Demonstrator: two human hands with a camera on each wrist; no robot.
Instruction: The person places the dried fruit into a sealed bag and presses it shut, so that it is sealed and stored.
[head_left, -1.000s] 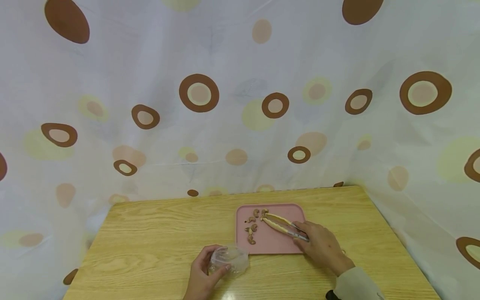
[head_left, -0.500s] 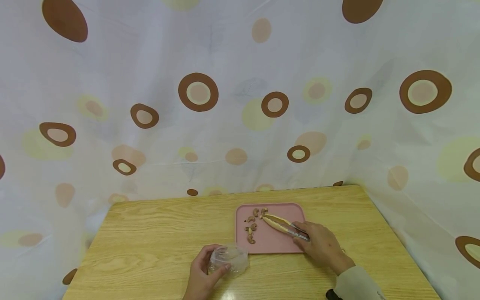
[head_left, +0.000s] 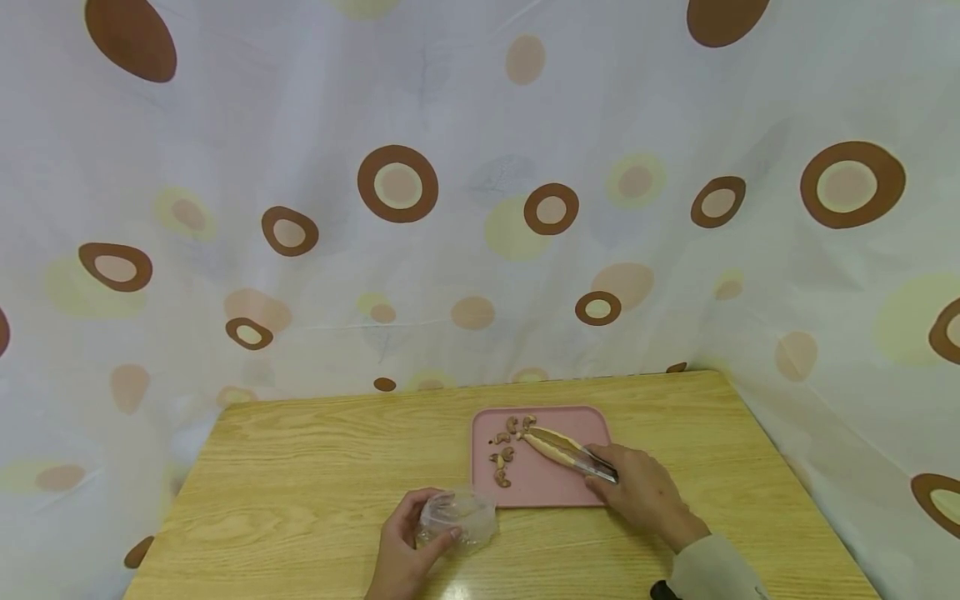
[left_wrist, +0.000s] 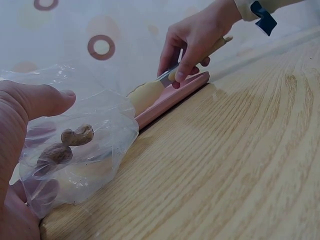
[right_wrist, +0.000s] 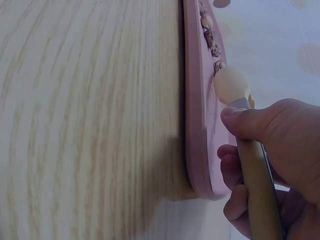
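My left hand (head_left: 408,542) holds a clear plastic bag (head_left: 461,525) by its side, its mouth spread wide, just left of the tray's near corner. Two brown cashews (left_wrist: 77,135) show through the bag in the left wrist view. My right hand (head_left: 641,492) grips a pair of tongs (head_left: 558,448) with cream tips and metal handles, slanting over the pink tray (head_left: 555,487). The tong tips are at a small pale cashew piece (head_left: 521,435). Several brown cashews (head_left: 502,478) lie along the tray's left side; the tips partly block them in the right wrist view.
The tray lies on a light wooden table (head_left: 315,467), toward its right half. A patterned curtain (head_left: 450,250) hangs behind the table and along its sides. A dark strap (left_wrist: 263,19) hangs at the right sleeve.
The tongs' arms have drawn closer together, and their tips have slid slightly left toward the pale cashew piece. My left hand and the bag have stayed in place.
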